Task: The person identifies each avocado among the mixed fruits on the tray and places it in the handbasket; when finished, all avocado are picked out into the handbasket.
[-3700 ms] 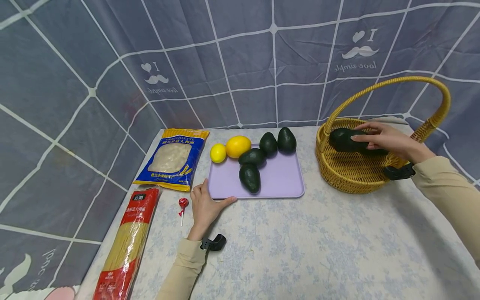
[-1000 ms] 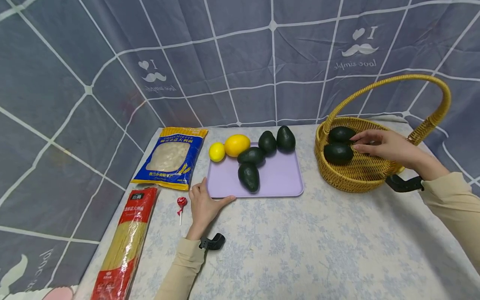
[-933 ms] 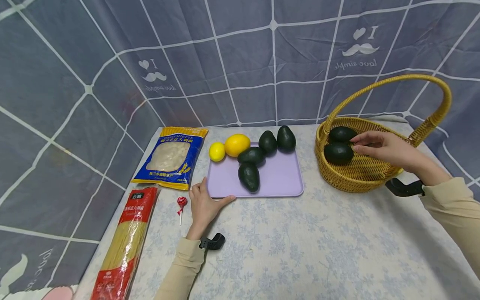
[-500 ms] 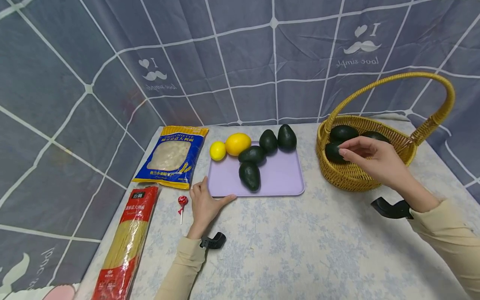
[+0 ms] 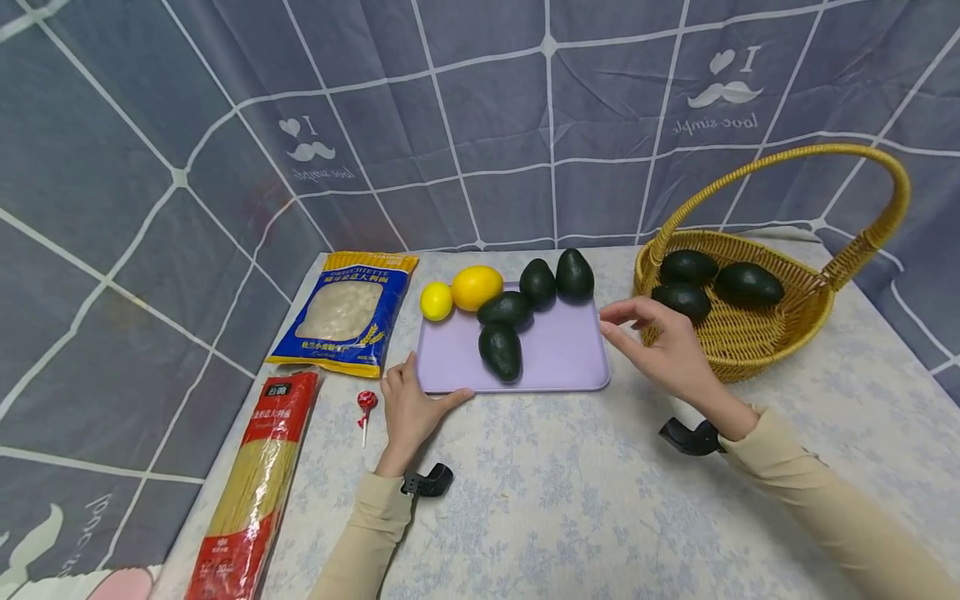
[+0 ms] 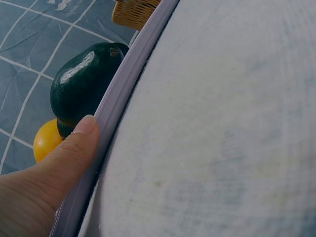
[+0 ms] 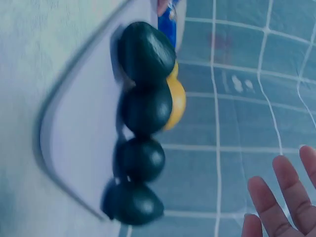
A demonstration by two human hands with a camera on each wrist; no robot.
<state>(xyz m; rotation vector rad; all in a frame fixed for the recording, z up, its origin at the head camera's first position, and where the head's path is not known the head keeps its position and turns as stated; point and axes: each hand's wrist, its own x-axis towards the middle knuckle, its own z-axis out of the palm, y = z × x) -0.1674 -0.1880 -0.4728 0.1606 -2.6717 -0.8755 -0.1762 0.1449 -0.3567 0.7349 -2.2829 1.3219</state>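
My left hand (image 5: 408, 410) rests at the front left corner of the lilac tray (image 5: 558, 358). Its thumb lies straight along the front rim, which the left wrist view shows close up. A yellow lemon (image 5: 436, 301), a larger orange-yellow lemon (image 5: 477, 288) and several dark green avocados sit on the tray, including a front avocado (image 5: 500, 352) and a back right avocado (image 5: 574, 276). My right hand (image 5: 663, 346) holds nothing, hovering between tray and basket with relaxed fingers toward the tray. Three avocados lie in the wicker basket (image 5: 780, 333), among them a right-hand avocado (image 5: 748, 285).
The basket's tall handle (image 5: 795, 160) arches over it on the right. On the left lie a blue pasta bag (image 5: 345, 315), a red spaghetti packet (image 5: 258, 483) and a red lollipop (image 5: 366, 400). A grey-blue checked curtain (image 5: 495, 125) hangs behind the table.
My right hand let go of the third avocado in the basket, then came out and moved left toward the tray. The left hand stays at the tray corner.
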